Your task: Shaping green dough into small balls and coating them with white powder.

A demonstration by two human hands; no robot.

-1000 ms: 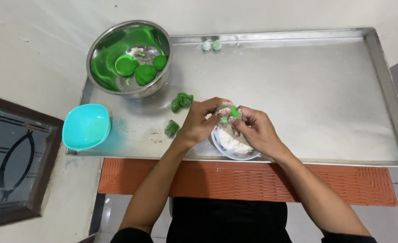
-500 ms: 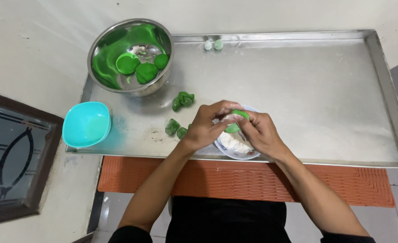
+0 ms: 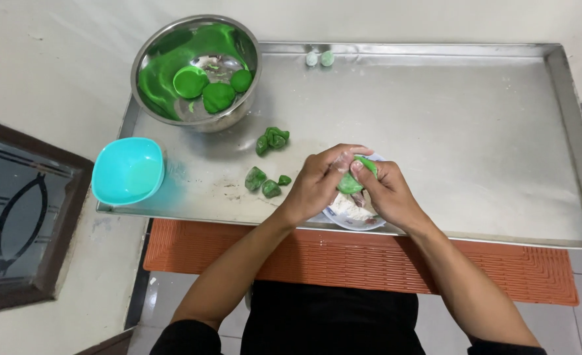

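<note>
Both my hands meet over a small white plate with white filling at the near edge of the metal tray. My left hand and my right hand pinch a piece of green dough between their fingers, above the plate. Loose green dough scraps lie on the tray just left of my left hand, with another clump farther back.
A steel bowl smeared green holds three green dough balls at the tray's back left. A turquoise plastic bowl sits at the left edge. Two small pale balls rest at the back rim. An orange ribbed mat lies below the tray.
My hands have stayed over the plate, working the green dough; the piece has shifted between my fingers and now shows more between both thumbs.
</note>
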